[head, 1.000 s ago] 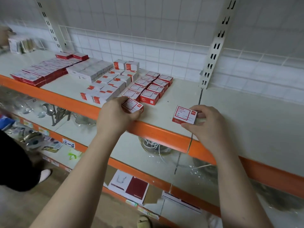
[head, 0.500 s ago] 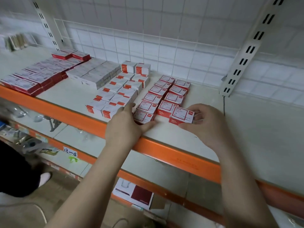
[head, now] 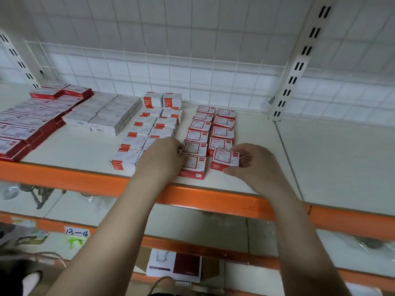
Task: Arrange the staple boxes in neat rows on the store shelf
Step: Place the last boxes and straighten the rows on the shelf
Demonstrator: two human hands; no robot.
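Observation:
Two rows of red-and-white staple boxes (head: 222, 132) run front to back on the white shelf (head: 267, 150) with its orange front edge. My left hand (head: 162, 159) rests against the left side of the front box of the left row (head: 193, 167), fingers curled at its edge. My right hand (head: 254, 165) pinches a staple box (head: 225, 159) between thumb and fingers at the front end of the right row, slightly tilted.
Left of these rows stand two rows of whiter boxes (head: 149, 133), then flat white packs (head: 111, 114) and red packs (head: 27, 127). A white upright (head: 292, 67) and wire grid back the shelf. The shelf's right half is bare. Lower shelves hold goods.
Both hands moved forward and set their boxes at the front ends of the two rows. The view shifted closer to the shelf.

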